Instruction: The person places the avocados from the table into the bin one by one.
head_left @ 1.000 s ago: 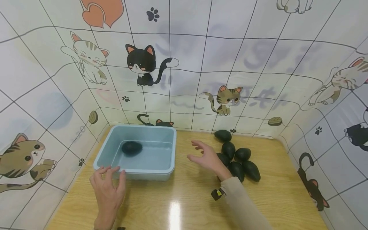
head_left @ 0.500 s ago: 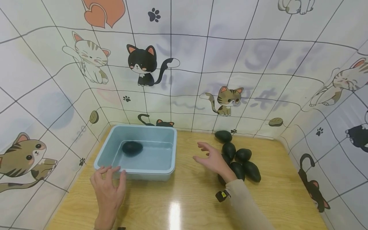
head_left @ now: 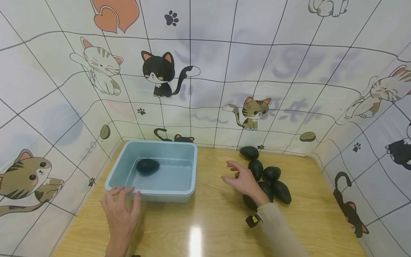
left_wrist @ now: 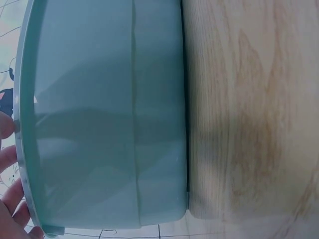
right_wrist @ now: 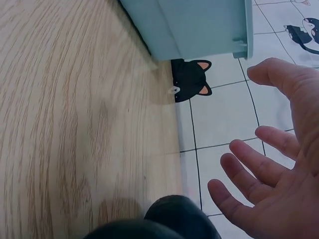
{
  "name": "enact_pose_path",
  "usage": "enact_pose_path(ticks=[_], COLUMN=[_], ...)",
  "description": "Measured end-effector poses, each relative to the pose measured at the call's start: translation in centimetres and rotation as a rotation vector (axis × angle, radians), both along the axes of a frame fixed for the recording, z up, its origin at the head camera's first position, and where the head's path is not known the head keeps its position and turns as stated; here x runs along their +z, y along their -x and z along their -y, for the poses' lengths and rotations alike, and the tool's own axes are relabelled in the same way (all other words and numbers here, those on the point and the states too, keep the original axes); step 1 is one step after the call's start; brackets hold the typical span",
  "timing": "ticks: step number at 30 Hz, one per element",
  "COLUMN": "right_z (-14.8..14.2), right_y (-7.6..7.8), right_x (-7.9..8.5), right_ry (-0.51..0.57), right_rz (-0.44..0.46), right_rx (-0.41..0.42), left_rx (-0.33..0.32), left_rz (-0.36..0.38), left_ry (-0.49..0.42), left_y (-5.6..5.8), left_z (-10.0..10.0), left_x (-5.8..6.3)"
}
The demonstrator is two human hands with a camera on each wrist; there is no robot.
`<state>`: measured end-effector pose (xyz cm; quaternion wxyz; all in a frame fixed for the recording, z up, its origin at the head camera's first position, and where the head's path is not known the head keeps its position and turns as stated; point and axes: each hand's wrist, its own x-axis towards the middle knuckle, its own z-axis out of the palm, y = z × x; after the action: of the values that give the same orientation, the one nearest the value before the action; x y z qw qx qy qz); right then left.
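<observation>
Right of the tub [head_left: 174, 178], avocados [head_left: 268, 188] lie axes-mixed, nearest the empty, wide right hand [head_left: 245, 181]; left hand [head_left: 121, 210], loosely spread, at near rim [head_left: 163, 192].

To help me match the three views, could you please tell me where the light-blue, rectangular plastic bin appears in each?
Head: light-blue, rectangular plastic bin, left of centre, below mid-height.
Left wrist: bin, filling most of the left half.
Right wrist: bin, at the top, slightly right of centre, partly cropped.
Shared landmark: flat, light-brown wood-grain tabletop.

smooth plastic bin [head_left: 160, 191], glossy wood-grain table [head_left: 218, 228], matt cloth sleeve [head_left: 278, 223], smooth-skinned avocados [head_left: 281, 192]
</observation>
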<state>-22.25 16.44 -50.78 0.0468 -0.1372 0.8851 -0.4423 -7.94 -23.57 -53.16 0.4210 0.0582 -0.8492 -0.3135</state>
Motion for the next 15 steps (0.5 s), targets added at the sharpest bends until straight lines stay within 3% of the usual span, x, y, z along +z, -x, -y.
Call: enact_pose_path(ticks=[15], right_z=[-2.4], right_y=[0.4], right_x=[-0.5], right_ry=[-0.033], right_rz=[-0.017], right_rx=[-0.074], left_rx=[0.001], left_rz=[0.002], left_ry=[-0.007], left_y=[0.1], left_z=[0.0], left_x=[-0.1])
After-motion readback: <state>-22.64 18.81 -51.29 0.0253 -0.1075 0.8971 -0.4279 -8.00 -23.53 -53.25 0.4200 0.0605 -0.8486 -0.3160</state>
